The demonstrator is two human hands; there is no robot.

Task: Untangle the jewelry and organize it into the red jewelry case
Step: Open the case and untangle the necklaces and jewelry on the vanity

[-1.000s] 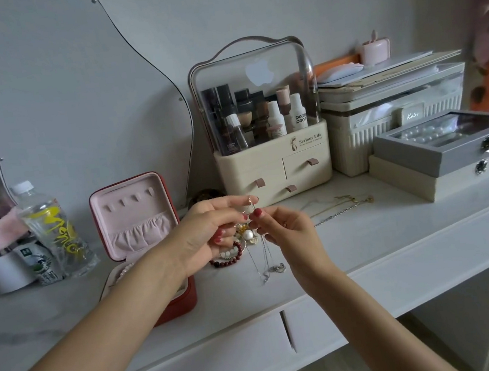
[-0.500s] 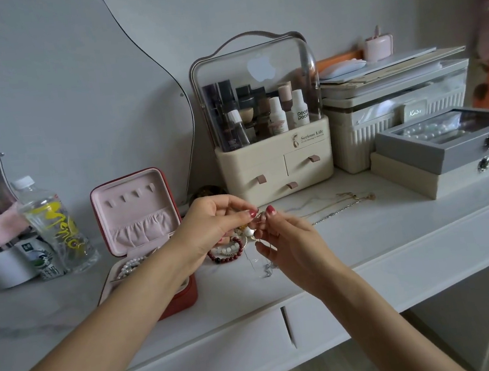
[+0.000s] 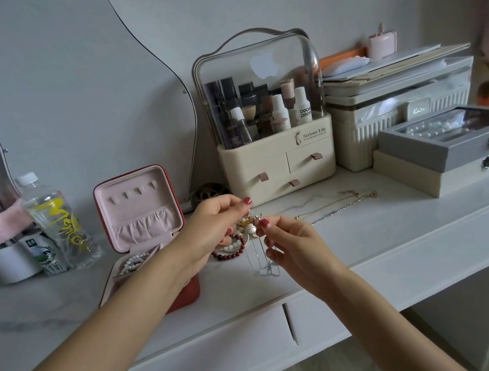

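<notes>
Single head-worn view, looking forward and down. Close above the counter (image 3: 366, 232), facing the wall. Wide-angle, edges curved.

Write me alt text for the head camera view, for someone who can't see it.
Two hands, left hand and right hand, pinch a thin silver chain above a pile of tangled jewelry on a white vanity. An open red jewelry case with pink lining stands at left; a cosmetics organizer stands behind.

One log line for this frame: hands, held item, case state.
left hand: pinching silver chain | right hand: pinching same chain | chain: hanging over tabletop | red jewelry case: open, pearls inside
</notes>
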